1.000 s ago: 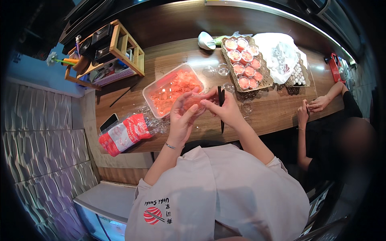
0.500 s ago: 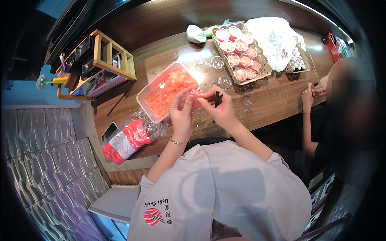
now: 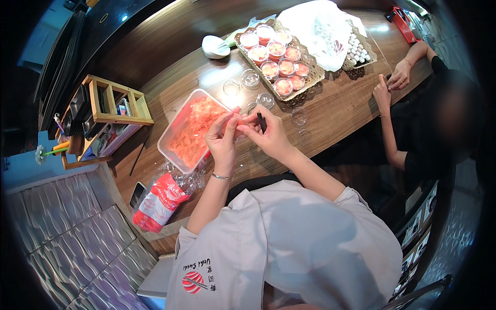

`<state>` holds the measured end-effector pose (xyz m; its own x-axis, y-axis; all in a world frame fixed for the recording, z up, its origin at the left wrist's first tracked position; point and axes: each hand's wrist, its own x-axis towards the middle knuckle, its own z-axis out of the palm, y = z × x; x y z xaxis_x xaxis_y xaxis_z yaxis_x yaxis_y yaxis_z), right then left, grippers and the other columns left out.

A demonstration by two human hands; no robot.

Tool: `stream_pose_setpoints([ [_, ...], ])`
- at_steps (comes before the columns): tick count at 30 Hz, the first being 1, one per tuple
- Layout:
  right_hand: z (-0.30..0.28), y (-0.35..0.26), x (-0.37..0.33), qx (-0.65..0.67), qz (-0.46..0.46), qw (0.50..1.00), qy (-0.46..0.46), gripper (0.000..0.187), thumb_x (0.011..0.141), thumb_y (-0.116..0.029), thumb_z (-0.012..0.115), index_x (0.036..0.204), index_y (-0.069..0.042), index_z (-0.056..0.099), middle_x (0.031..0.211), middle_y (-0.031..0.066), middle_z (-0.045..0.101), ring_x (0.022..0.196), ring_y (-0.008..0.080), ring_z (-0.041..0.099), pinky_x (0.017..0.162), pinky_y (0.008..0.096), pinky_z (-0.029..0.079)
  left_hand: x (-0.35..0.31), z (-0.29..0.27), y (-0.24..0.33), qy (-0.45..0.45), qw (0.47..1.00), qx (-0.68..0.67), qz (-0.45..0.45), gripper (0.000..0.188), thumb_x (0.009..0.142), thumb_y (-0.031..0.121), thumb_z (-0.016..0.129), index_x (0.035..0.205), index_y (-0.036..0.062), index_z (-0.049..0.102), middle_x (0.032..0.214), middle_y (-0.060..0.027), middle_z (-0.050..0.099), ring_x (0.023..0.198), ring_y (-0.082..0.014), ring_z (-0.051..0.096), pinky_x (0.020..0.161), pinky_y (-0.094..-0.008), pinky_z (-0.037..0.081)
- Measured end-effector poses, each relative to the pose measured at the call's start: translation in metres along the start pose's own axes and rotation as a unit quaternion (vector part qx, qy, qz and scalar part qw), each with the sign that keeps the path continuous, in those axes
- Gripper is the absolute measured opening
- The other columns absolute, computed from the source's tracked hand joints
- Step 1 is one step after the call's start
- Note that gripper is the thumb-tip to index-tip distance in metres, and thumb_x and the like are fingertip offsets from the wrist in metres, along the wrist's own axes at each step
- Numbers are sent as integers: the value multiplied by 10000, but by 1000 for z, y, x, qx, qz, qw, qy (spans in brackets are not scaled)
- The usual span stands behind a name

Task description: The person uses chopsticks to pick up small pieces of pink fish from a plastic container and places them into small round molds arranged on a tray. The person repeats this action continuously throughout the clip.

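A small clear plastic cup (image 3: 239, 131) is held in front of me, mostly hidden by my fingers. My left hand (image 3: 221, 143) is closed on its left side, fingertips at its top. The fingers of my right hand (image 3: 271, 135) press on its other side. A short black utensil (image 3: 262, 123), perhaps tongs or chopsticks, also sits in the right hand. Just left of my hands stands a white rectangular tub (image 3: 177, 117) with thin orange-pink slices (image 3: 194, 129), like pickled ginger. Loose clear round lids (image 3: 250, 79) lie beyond the hands.
Lidded cups (image 3: 276, 49) of orange-pink slices fill a tan basket (image 3: 312, 77). Behind are a white plastic bag (image 3: 315, 31) and a white bowl (image 3: 215, 47). A red-and-white package (image 3: 161, 202) lies near left, below a wooden rack (image 3: 111, 114). Another person's hands (image 3: 393, 85) are at right.
The view has shifted, so the table's things sit further left. My fingertips have drawn closer together over the cup, and less of it shows. The other person's hands have changed position slightly.
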<state>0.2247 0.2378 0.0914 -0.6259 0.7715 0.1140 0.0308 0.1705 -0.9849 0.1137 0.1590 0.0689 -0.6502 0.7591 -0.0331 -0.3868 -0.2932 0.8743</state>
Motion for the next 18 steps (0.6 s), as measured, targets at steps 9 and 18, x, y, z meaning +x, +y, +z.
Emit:
stream_pose_setpoints([
  [9,-19,4,0,-16,13,1000,5,362,742,-168,806,893,-42,502,629,8,519,569,45,471,531,218,429,13,14,-25,-1,999,29,-12,206,915,98,619,1093,-4,625,1092,-156,655,967,-166,628,775,-263,542],
  [18,-27,13,12,-100,11,995,-3,380,756,-225,788,914,-20,509,661,54,561,581,101,529,541,266,454,19,21,-27,31,995,27,-86,222,929,141,607,1106,7,607,1130,-115,643,965,-148,628,741,-258,556],
])
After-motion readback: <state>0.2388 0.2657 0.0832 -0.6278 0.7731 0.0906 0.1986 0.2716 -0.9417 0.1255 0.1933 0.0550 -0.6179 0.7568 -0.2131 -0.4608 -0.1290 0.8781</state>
